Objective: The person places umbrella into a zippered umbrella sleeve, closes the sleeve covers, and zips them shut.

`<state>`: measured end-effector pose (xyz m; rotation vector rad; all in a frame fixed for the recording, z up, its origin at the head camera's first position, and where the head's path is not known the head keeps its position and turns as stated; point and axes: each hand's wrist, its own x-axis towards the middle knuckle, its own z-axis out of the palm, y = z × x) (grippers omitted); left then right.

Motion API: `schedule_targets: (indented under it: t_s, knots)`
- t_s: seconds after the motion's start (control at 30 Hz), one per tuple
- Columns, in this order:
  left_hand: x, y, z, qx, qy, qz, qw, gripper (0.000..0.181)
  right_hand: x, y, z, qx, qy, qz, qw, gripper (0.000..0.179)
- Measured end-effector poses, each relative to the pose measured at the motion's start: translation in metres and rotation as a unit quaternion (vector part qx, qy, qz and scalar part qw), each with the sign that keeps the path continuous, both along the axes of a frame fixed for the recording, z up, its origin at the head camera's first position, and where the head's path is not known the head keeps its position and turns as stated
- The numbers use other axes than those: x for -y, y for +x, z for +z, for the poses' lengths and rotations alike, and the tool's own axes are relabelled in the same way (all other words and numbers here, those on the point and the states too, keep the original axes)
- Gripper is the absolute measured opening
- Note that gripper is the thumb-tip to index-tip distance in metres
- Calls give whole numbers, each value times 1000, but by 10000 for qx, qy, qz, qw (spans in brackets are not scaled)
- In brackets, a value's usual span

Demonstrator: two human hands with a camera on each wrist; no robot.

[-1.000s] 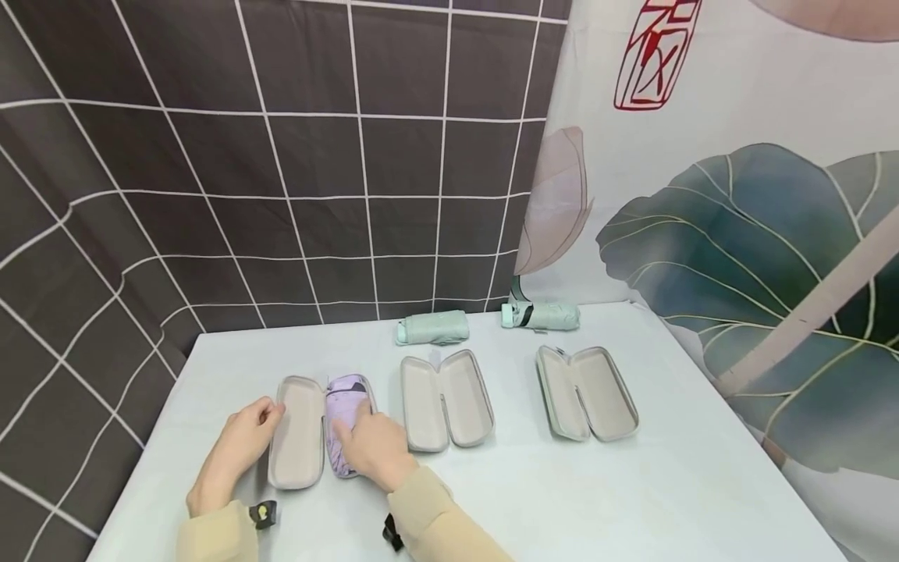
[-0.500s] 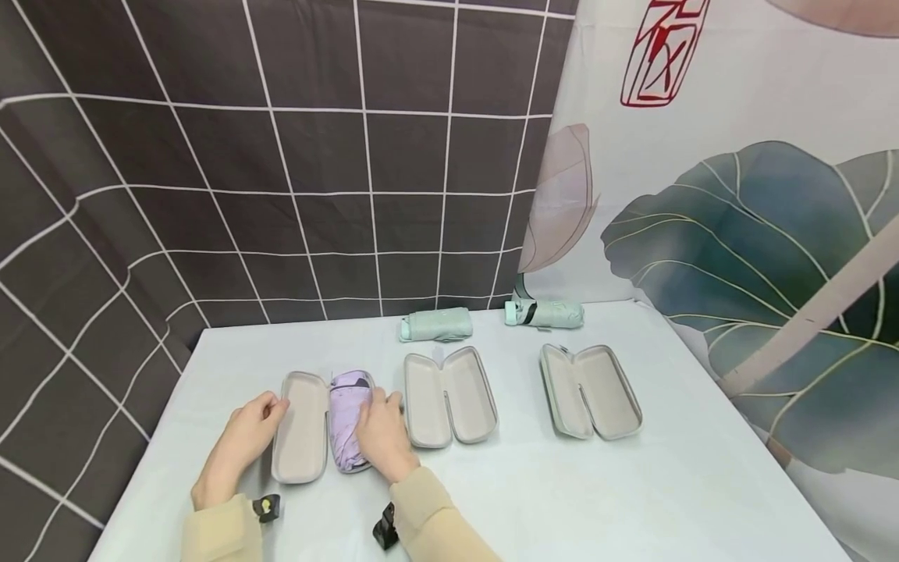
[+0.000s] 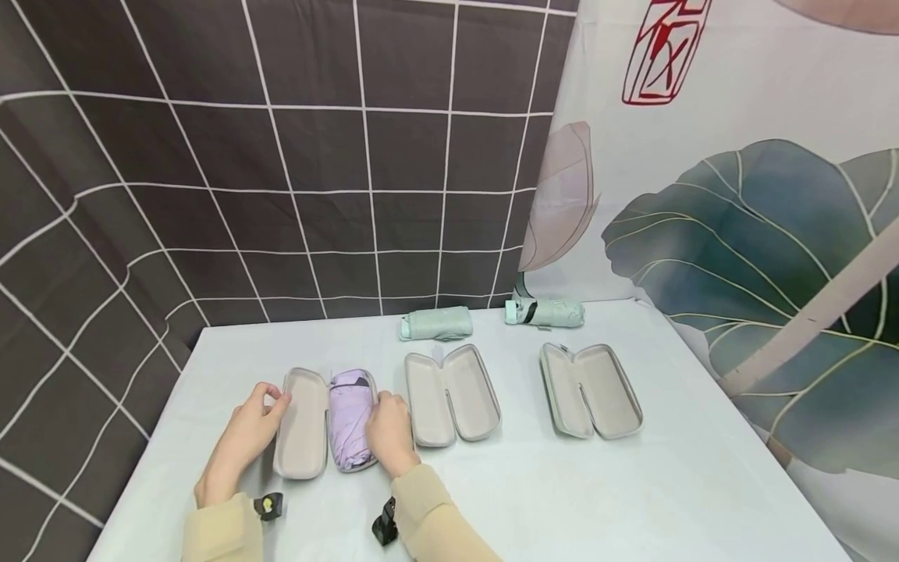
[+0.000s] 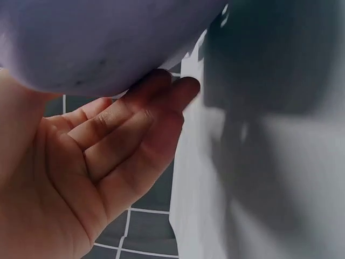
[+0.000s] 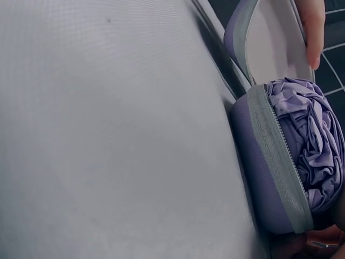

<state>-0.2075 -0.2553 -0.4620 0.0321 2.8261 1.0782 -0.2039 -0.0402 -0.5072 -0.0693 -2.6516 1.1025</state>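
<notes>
A purple zip case (image 5: 259, 167) lies spread on the table at the left. Its pale-lined left half (image 3: 302, 429) holds nothing. In its right half sits a crumpled, folded purple umbrella (image 3: 349, 421). My left hand (image 3: 247, 428) holds the outer edge of the left half. In the left wrist view the left fingers (image 4: 140, 145) lie along the purple shell, with the thumb hidden behind it. My right hand (image 3: 391, 433) grips the outer side of the umbrella's half. Only part of its fingers (image 5: 323, 243) shows below the case in the right wrist view.
Two more spread cases, a middle case (image 3: 453, 398) and a right case (image 3: 590, 390), stand on the white table (image 3: 534, 499). Behind them lie a folded green umbrella (image 3: 437, 324) and another green umbrella (image 3: 545, 313). A dark checked cloth (image 3: 302, 156) hangs behind.
My right hand has moved from the top of the purple umbrella to the right outer side of its case. My left hand has stayed at the left edge, its index finger slightly raised.
</notes>
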Motion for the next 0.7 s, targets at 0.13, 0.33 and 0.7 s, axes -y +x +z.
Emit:
schedule_targets:
  t_s: [0.13,0.33,0.7]
  knots:
    - [-5,1,2,28,252,-84,9996,55,0,0,-3,54,-85,-2,9999,15]
    - [-12,0,3,169,551,-261,9980,69,0,-1,-4,20,-128,-21,9999,15]
    - [-27,-1,3,615,646,-453,9950,83,-1,1,-3,27,-90,-44,9999,14]
